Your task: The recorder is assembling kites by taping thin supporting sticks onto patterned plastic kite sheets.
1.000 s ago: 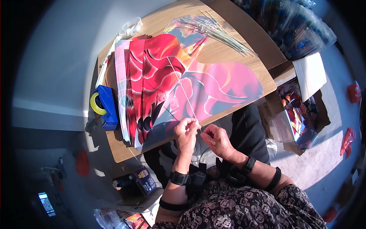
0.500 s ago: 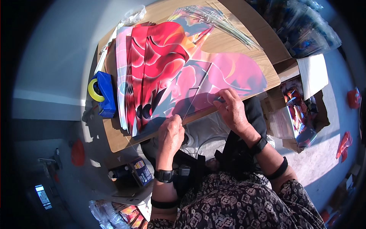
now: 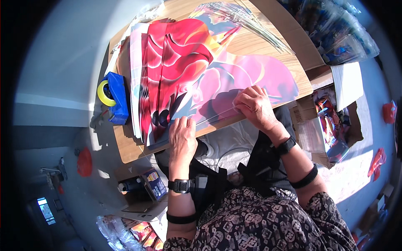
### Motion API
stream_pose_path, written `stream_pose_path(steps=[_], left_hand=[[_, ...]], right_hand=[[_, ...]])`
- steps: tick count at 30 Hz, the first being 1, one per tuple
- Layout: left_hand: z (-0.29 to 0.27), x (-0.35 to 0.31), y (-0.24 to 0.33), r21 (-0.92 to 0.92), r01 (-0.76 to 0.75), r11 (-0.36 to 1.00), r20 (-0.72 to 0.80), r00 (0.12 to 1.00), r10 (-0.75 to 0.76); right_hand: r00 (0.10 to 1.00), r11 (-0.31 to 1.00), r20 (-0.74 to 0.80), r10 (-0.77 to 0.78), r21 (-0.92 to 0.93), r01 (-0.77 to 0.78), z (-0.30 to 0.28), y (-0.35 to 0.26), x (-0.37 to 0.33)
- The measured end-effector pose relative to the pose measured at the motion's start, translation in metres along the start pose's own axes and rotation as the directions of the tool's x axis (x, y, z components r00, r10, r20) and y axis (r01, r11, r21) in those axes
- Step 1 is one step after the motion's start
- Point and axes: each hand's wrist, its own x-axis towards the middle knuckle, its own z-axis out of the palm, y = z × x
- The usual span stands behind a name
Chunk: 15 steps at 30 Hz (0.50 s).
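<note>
A translucent pink printed sheet lies face up across the table, its near edge along the tabletop's front. A thin rod stretches along that near edge between my two hands. My left hand is closed on the rod's left part, knuckles up. At its right part, my right hand is closed too, with the fingertips bent down against the sheet. The rod's ends are hidden under my fingers. Left of the pink sheet, a fanned stack of red printed sheets partly overlaps it.
A blue tape dispenser with a yellow roll stands at the wooden table's left edge. A bundle of thin rods lies at the far right. Open cardboard boxes and plastic-wrapped packs are to the right.
The rod has swung from pointing away across the sheet to lying along its near edge. My right hand, apart from it before, has come down and closed on it.
</note>
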Motion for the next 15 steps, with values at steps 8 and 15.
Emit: stream_pose_path(steps=[8,15], left_hand=[[0.008,0.001,-0.007,-0.013,0.037,0.999,-0.065,0.997,-0.038],[0.017,0.000,-0.003,-0.003,0.047,0.999,-0.114,0.992,-0.047]], right_hand=[[0.996,0.999,0.077,-0.038,-0.001,0.039,0.007,0.003,0.000],[0.995,0.998,0.083,-0.054,0.017,0.052,0.016,-0.011,0.000]])
